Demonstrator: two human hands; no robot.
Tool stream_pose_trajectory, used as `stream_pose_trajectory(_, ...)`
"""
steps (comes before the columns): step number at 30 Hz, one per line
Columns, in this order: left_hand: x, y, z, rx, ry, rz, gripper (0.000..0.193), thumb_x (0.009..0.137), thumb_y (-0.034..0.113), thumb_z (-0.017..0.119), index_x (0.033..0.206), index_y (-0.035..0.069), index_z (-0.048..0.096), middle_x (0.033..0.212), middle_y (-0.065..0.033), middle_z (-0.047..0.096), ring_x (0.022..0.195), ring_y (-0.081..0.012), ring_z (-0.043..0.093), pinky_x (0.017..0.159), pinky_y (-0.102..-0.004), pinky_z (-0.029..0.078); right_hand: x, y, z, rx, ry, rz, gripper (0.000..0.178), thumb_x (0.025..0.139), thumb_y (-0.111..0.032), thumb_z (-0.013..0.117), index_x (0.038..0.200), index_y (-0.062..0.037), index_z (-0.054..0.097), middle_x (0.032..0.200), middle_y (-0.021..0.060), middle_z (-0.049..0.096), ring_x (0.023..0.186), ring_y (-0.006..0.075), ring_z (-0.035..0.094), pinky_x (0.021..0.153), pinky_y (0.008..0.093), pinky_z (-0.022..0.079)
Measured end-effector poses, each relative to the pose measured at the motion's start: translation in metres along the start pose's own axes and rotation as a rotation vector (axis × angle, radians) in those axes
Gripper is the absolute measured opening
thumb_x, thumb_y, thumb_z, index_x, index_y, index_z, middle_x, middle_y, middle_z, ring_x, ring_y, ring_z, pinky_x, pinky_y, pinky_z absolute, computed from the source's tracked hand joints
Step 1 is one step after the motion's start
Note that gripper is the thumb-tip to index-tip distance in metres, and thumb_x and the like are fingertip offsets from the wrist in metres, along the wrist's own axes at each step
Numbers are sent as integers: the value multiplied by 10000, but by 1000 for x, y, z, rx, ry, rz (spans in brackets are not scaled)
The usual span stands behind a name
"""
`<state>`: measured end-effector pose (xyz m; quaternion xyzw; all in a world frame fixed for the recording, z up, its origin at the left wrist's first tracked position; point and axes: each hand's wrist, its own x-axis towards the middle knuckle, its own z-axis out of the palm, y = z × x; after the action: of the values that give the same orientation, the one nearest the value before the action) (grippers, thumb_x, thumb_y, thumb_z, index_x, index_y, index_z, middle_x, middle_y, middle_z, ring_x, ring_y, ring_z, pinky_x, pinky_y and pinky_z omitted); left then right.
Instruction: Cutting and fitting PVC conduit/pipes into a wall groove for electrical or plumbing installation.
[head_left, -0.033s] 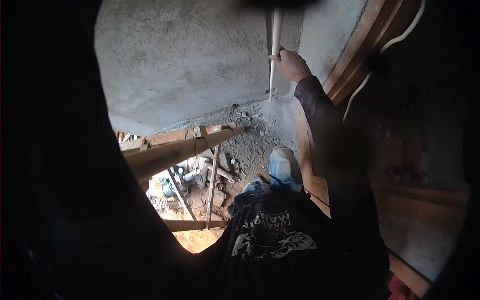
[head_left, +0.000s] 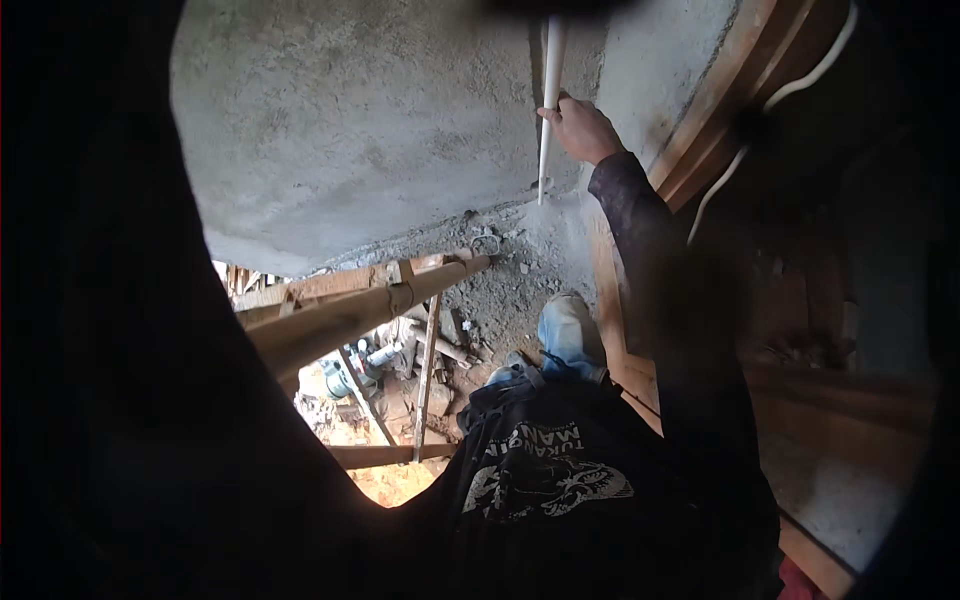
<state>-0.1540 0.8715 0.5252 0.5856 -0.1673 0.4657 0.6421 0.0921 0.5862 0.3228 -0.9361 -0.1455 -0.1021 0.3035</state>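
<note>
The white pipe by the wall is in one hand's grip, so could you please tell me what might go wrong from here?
The white pipe might tip or slip, since only the right hand is seen gripping it. The grey rubble below might make for poor footing. The wooden pole slanting at the left could get bumped during a turn.

Just past 12 o'clock the pipe (head_left: pixel 554 65) is white. At 11 the wall (head_left: pixel 340 130) is blotchy grey. The pole (head_left: pixel 370 308) at 9 is light brown. The shirt (head_left: pixel 590 435) at 5 is black with a white print (head_left: pixel 590 482); the jeans (head_left: pixel 572 335) at 4 are faded blue.
</note>
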Motion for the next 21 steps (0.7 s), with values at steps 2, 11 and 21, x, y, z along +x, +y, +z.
stream_pose_trajectory(2, 11, -25, 14, 6, -15, -11, 434, 874, 371, 626, 1169, 125, 423, 926, -49, 472, 780, -175, 506, 656, -320, 488, 23, 9, -4, -23, -9, 16, 322, 950, -317, 495, 1069, -24, 553, 832, 211, 664, 847, 397, 646, 748, 498, 506)
stream_pose_trajectory(11, 57, -102, 76, 43, -47, -12, 467, 873, 390, 623, 1206, 133, 419, 986, -65, 487, 843, -197, 515, 680, -343, 498, 120, 23, -41, -86, 38, -41, 323, 967, -308, 469, 982, 9, 534, 726, 215, 645, 689, 391, 661, 631, 492, 537)
stream_pose_trajectory(21, 75, -153, 124, 53, -133, -7, 506, 873, 411, 621, 1247, 141, 415, 1052, -82, 505, 914, -223, 524, 707, -368, 509, 186, 43, -53, -120, 192, -83, 448, 954, -416, 485, 881, 19, 559, 745, 216, 616, 708, 408, 613, 656, 493, 475)
